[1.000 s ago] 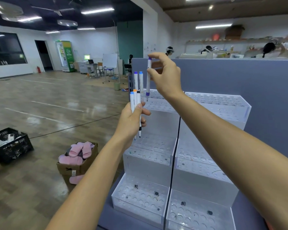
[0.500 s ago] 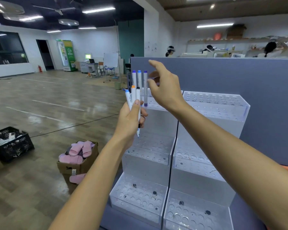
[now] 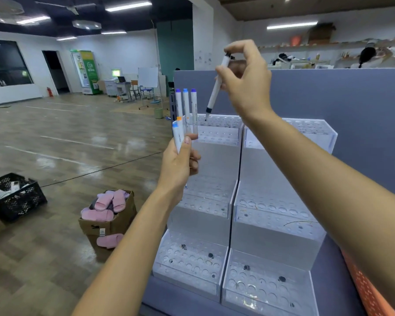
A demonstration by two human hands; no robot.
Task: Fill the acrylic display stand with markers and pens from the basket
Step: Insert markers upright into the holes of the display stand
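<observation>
Large open office hall, grey partition [image 3: 328, 99], desks [image 3: 121, 86], whiteboard [image 3: 148, 76], vending fridge [image 3: 87, 71], strip ceiling lights [image 3: 128, 6]

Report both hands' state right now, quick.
Left hand: grips a small bunch of markers.
Right hand: pinches one black-tipped marker, tip down over the stand's top tier.
</observation>
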